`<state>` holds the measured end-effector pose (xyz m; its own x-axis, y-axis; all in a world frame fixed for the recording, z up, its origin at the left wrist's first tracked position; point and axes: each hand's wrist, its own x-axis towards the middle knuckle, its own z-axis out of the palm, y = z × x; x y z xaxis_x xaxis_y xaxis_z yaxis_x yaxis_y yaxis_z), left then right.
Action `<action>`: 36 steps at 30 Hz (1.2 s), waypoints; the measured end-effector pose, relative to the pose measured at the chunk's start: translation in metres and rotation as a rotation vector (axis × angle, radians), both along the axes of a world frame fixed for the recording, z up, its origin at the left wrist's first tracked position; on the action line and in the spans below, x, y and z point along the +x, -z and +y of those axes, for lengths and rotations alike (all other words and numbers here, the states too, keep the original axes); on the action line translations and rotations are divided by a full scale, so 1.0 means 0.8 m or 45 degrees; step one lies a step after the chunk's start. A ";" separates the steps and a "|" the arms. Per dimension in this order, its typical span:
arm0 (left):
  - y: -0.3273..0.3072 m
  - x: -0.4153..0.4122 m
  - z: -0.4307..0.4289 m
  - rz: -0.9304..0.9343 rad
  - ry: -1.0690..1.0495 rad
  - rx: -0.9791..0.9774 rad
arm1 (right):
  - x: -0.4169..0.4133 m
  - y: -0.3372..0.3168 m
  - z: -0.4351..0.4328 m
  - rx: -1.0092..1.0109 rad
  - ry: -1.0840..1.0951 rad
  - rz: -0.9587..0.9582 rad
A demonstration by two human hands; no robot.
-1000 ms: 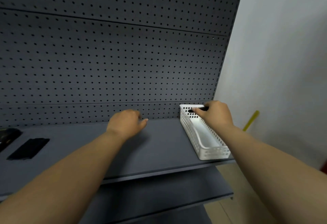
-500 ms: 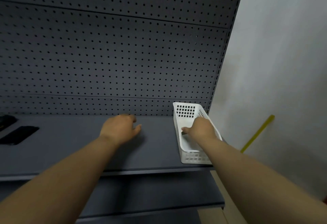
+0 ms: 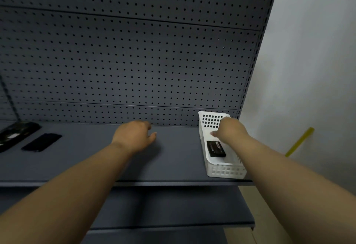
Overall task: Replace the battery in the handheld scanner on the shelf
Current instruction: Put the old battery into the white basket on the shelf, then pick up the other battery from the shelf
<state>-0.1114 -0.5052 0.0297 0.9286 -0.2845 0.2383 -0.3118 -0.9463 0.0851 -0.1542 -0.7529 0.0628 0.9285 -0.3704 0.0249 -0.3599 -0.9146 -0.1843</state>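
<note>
A black battery (image 3: 216,149) with a white label lies flat inside a white perforated basket (image 3: 225,170) at the right end of the grey shelf (image 3: 173,164). My right hand (image 3: 229,131) hovers over the basket's far half, just beyond the battery, holding nothing. My left hand (image 3: 135,134) rests loosely curled on the shelf's middle, empty. At the far left lies the black handheld scanner (image 3: 16,133), back side up, with a flat black cover (image 3: 41,142) beside it.
A grey pegboard wall (image 3: 125,60) backs the shelf. A lower shelf (image 3: 173,211) sits beneath. To the right stands a pale wall (image 3: 312,70) with a yellow stick (image 3: 299,141) leaning against it.
My right hand lowered a black battery into the basket and let go; the battery now lies on the basket floor and the hand has lifted back. The view shifted left, showing the scanner.
</note>
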 end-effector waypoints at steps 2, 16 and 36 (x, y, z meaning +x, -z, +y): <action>-0.005 -0.006 0.014 -0.018 -0.029 0.007 | 0.001 -0.016 0.018 -0.029 -0.049 -0.074; -0.018 -0.005 0.213 0.047 -0.118 0.004 | 0.039 -0.021 0.299 -0.076 -0.424 0.058; -0.008 0.068 0.489 0.060 -0.033 0.160 | 0.105 0.018 0.588 -0.039 -0.461 0.053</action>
<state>-0.0567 -0.1136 0.0357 0.9453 -0.2849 0.1586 -0.2853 -0.9582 -0.0208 -0.0702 -0.2828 0.0485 0.9998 -0.0169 -0.0099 -0.0182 -0.9890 -0.1470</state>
